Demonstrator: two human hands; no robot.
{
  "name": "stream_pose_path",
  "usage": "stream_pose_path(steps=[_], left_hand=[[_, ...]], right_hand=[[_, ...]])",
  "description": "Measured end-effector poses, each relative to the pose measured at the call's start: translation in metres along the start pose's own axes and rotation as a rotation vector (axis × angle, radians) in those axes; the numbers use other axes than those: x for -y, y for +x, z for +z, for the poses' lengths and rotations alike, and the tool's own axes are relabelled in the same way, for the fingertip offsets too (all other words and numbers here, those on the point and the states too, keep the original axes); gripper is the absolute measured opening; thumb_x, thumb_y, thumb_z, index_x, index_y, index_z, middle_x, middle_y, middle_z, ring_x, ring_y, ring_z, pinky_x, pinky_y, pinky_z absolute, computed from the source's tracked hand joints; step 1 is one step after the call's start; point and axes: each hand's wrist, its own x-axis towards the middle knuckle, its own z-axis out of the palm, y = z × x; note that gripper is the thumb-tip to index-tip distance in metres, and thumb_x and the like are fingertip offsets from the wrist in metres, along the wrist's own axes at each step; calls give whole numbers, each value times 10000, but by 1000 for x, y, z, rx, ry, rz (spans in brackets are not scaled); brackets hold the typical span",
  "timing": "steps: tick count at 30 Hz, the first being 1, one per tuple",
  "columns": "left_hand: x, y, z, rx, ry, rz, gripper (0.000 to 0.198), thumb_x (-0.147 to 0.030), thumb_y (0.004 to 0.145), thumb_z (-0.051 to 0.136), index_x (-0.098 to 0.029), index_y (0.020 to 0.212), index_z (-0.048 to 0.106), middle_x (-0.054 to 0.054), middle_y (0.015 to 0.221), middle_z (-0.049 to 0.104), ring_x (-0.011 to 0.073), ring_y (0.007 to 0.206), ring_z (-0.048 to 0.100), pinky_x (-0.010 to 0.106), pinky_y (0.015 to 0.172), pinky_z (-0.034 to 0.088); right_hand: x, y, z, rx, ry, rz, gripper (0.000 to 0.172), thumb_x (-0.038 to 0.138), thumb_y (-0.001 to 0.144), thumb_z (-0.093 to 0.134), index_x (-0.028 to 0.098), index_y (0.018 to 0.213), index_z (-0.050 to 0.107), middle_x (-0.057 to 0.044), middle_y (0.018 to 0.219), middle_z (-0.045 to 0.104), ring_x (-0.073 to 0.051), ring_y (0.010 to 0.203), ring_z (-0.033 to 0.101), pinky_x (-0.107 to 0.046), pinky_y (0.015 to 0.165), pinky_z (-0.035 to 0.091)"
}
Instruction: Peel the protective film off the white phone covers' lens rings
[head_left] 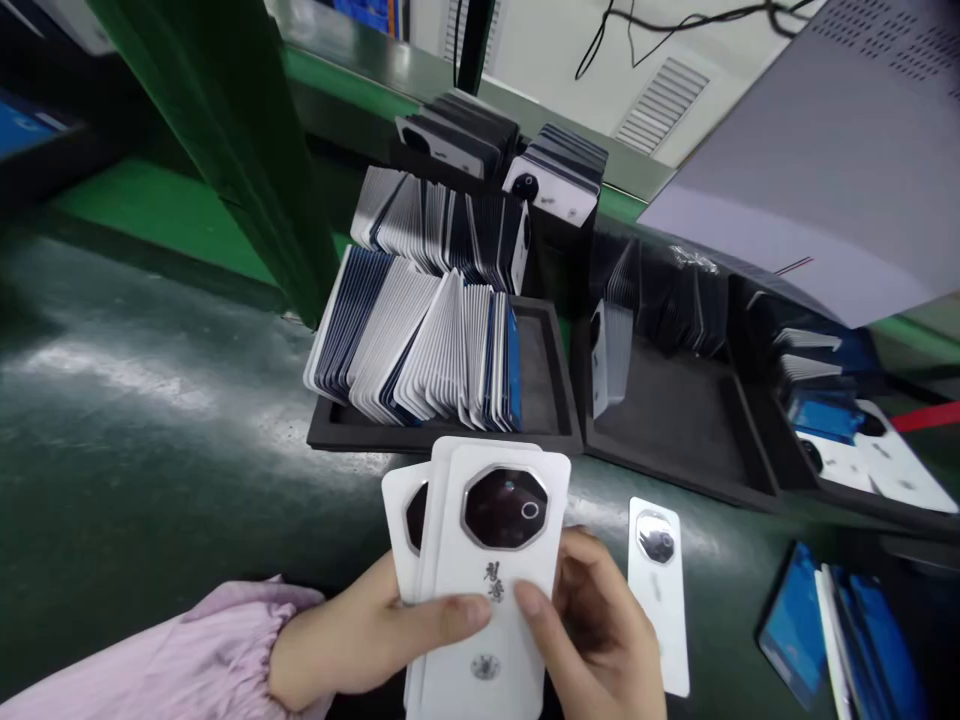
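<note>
A small stack of white phone back panels [504, 560] is held low in the middle of the view, each with a dark octagonal camera window. My left hand [375, 625] grips the stack from the left, its thumb lying across the front panel. From the right, my right hand [600, 630] holds the same stack, with its thumb on the front face and its other fingers curled at the edge. One panel at the back of the stack fans out to the left. Beside my right hand, a single white panel [660, 600] lies flat on the green surface.
Beyond my hands, a black tray [544, 365] carries rows of upright white and blue panels [427, 345]. A second black tray [682, 425] holds a few panels. Blue-faced panels [795, 625] lie at the lower right. A green post [232, 150] and a large grey board [840, 150] flank the trays.
</note>
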Motion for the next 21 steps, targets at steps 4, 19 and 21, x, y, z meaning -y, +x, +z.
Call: stream_pose_path(steps=[4, 19, 21], left_hand=[[-3, 0, 0, -38, -36, 9, 475, -570, 735, 888, -271, 1100, 840, 29, 1017, 861, 313, 1092, 757, 377, 967, 584], [-29, 16, 22, -282, -19, 182, 283, -409, 735, 822, -163, 862, 765, 60, 786, 842, 277, 768, 780, 340, 724, 588], [-44, 17, 40, -308, 27, 271, 231, -346, 761, 820, -185, 905, 737, 35, 826, 847, 253, 782, 776, 303, 700, 574]], right_hand=[[1, 0, 0, 4, 30, 102, 196, 483, 949, 674, 298, 1008, 645, 28, 690, 536, -184, 600, 588, -293, 541, 487], [40, 26, -25, 52, -88, -211, 174, 375, 952, 624, 323, 1114, 662, 31, 747, 572, -130, 543, 521, -218, 455, 427], [50, 29, -32, -12, -91, -258, 233, 399, 944, 643, 321, 1155, 702, 22, 717, 586, -126, 506, 508, -213, 417, 414]])
